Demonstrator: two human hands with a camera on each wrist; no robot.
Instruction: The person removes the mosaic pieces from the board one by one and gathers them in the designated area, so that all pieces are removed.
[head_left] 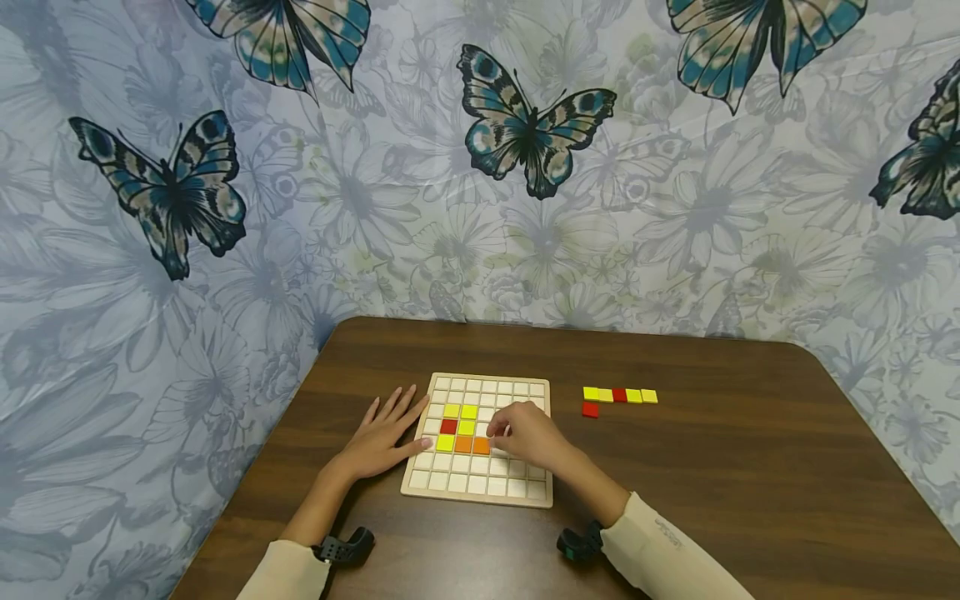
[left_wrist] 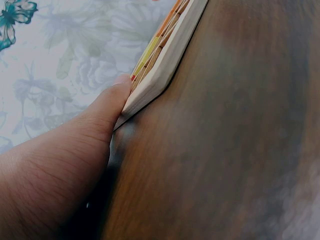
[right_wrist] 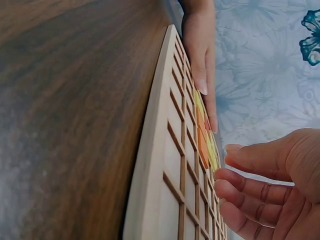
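A wooden grid board (head_left: pixel 477 498) lies on the table, its squares partly filled by yellow tiles (head_left: pixel 452 411), a red tile (head_left: pixel 448 426) and two orange tiles (head_left: pixel 463 444). My left hand (head_left: pixel 381 442) is spread flat at the board's left side. Its thumb rests on the rim there, as the left wrist view also shows. Over the board's right half, beside the rightmost orange tile, hovers my right hand (head_left: pixel 528 435). The right wrist view shows its thumb (right_wrist: pixel 250 156) apart from the loosely bent fingers (right_wrist: pixel 250 192), with no tile visible between them.
Right of the board, a row of loose yellow tiles (head_left: pixel 591 393) includes one red tile (head_left: pixel 619 395). Another red tile (head_left: pixel 590 410) lies just below the row. A butterfly-patterned cloth (head_left: pixel 405 208) hangs behind the brown table (head_left: pixel 712 467).
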